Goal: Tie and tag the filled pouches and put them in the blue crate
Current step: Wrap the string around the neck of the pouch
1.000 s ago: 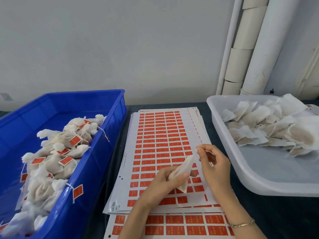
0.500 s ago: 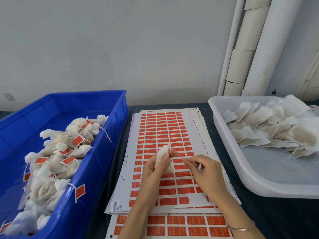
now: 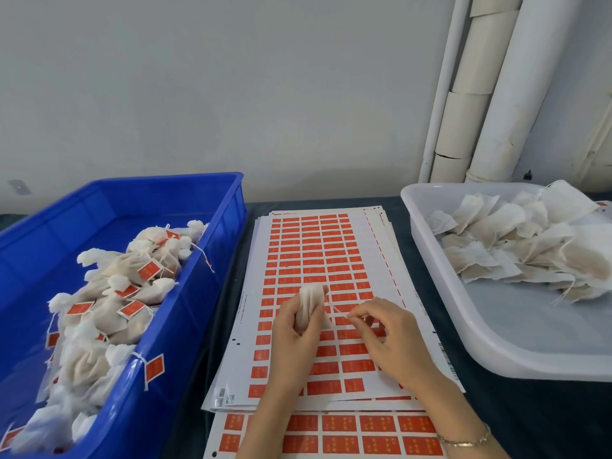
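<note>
Over the sticker sheets (image 3: 314, 246), the left hand (image 3: 298, 329) grips the pouch (image 3: 309, 301) by its gathered neck; the right hand (image 3: 394, 339) pinches the string (image 3: 334, 308) (drawn taut). Squeeze the neck firmly while cinching. The blue crate (image 3: 212, 207) sits left of the sheets.

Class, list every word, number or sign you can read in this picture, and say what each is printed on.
Nothing here can be read.
Orange labels on the sheets: yellow marks, too small.
Tags on pouches in the crate: blurred.
Square codes at the sheet's near corner: too small.
Print along the sheet's right edge: blurred.
</note>
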Available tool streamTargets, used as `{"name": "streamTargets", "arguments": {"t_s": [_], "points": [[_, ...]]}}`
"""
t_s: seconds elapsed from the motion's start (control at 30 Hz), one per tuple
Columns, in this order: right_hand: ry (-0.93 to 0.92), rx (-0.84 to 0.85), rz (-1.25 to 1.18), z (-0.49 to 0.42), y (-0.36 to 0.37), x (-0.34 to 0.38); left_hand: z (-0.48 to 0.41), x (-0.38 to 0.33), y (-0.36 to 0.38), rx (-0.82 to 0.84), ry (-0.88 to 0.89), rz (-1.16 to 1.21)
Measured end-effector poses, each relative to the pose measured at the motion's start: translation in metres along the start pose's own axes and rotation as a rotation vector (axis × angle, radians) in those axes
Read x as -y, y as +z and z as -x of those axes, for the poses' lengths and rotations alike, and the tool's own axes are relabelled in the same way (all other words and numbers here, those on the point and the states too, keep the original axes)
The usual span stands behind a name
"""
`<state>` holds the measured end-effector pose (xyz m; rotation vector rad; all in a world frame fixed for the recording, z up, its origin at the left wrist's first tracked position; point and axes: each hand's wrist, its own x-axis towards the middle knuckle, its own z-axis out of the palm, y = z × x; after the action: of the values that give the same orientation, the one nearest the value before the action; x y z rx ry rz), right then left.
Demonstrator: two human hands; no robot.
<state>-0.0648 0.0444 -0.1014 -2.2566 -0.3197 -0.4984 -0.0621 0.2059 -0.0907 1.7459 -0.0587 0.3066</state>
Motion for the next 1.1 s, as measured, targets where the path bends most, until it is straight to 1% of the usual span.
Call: {"name": "streamTargets", "arguments": {"t_s": [0.07,0.17,0.33,0.43,0.6,0.67,0.73,0.8,0.87,0.9,0.97,1.03,1.1], "points": [[-0.037,-0.008,-0.033,0.0,-0.001,0.003,0.0,0.004,0.003,-0.027,0.061,-0.149],[-0.099,-0.036,-0.068,0.0,-0.001,0.007,-0.002,0.007,0.006,-0.038,0.145,-0.303],[-0.138,-0.025,-0.115,0.002,0.002,0.013,0.0,0.011,0.01,-0.012,0.338,-0.502],[-0.15,-0.028,-0.14,0.003,0.003,0.015,0.002,0.01,0.012,0.041,0.423,-0.579],[-0.184,-0.06,-0.139,0.004,0.003,0.019,0.002,0.011,0.012,0.123,0.549,-0.613],[-0.21,-0.081,-0.148,0.004,0.001,0.022,0.003,0.011,0.012,0.182,0.494,-0.563],[-0.206,-0.124,-0.208,0.003,-0.001,0.025,0.004,0.007,0.008,0.236,0.351,-0.361],[-0.112,-0.176,-0.306,0.002,-0.004,0.027,0.004,-0.001,0.006,0.253,0.202,-0.121],[0.03,-0.187,-0.367,0.0,-0.007,0.027,0.004,-0.007,0.002,0.288,0.05,-0.005],[0.09,-0.154,-0.385,-0.001,-0.007,0.027,0.005,-0.008,0.001,0.315,-0.034,0.023],[0.173,-0.026,-0.443,-0.002,-0.005,0.027,0.007,-0.003,-0.001,0.345,-0.165,0.079],[0.215,0.104,-0.513,-0.003,-0.003,0.027,0.006,0.008,0.002,0.353,-0.205,0.112],[0.249,0.166,-0.556,-0.003,-0.003,0.028,0.005,0.014,0.002,0.347,-0.242,0.13]]}}
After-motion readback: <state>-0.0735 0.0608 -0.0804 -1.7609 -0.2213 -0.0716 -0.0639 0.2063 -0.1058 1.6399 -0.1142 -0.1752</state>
